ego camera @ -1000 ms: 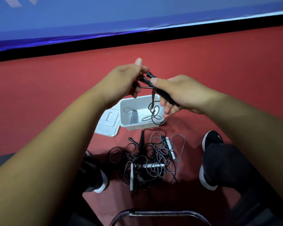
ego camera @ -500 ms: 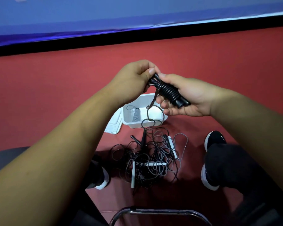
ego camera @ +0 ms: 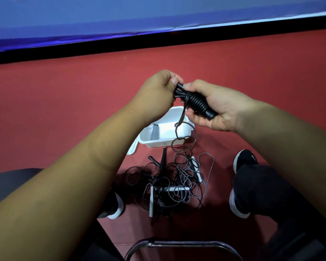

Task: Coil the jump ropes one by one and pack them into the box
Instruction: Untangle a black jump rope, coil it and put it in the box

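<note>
My right hand (ego camera: pixel 213 108) grips the handles of a black jump rope (ego camera: pixel 196 102), with its cord wound in tight turns around them. My left hand (ego camera: pixel 158 89) pinches the cord at the handles' upper end. A loose tail of cord (ego camera: pixel 183 136) hangs down in loops over the white box (ego camera: pixel 151 143) on the floor. One coiled grey rope (ego camera: pixel 154 133) lies inside the box. A tangled pile of black, grey and white-handled ropes (ego camera: pixel 169 185) lies on the red floor between my feet.
The box's white lid (ego camera: pixel 132 150) lies flat at its left side. My black shoes (ego camera: pixel 243 161) flank the pile. A chrome chair frame (ego camera: pixel 183 245) crosses the bottom. A blue mat with a black edge (ego camera: pixel 158 42) bounds the far side of the floor.
More cord now sits wound around the handles. Both hands have turned the bundle, and the hanging tail has shortened and lifted off the box.
</note>
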The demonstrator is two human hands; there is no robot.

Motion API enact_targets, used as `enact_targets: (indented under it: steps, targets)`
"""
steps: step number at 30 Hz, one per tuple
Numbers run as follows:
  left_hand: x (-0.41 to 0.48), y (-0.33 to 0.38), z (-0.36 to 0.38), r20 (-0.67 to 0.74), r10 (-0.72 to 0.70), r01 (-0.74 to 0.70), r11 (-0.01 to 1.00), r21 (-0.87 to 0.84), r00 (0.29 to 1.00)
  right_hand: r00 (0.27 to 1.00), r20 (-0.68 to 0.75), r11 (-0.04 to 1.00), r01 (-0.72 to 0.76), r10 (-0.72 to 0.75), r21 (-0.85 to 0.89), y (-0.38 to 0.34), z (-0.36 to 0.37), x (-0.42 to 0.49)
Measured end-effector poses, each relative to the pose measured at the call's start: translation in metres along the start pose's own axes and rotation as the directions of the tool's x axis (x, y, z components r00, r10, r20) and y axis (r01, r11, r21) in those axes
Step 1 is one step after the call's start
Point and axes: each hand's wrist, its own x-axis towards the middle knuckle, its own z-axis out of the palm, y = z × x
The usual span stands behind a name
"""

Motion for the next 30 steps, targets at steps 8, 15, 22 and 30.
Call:
enact_targets:
  steps: [8,15,22,30]
  targets:
    - [0.003,0.009,-0.001,0.031,-0.028,0.032,0.990,-0.139,0.999,0.985,-0.031,0.983,0.166,-0.169,-0.081,-0.004,0.001,-0.002]
    - [0.003,0.005,-0.004,0.001,-0.017,0.017,0.989,-0.144,1.000,0.980,0.195,0.949,0.024,0.040,-0.314,-0.011,-0.008,-0.008]
    - [0.003,0.001,-0.009,0.024,0.030,-0.028,0.996,-0.087,0.999,0.963,0.261,0.965,0.125,-0.063,-0.230,-0.010,-0.011,0.000]
    - [0.003,-0.007,-0.013,0.143,-0.111,0.160,0.902,-0.401,0.984,0.952,0.189,0.935,0.278,-0.239,-0.218,-0.008,-0.011,0.002]
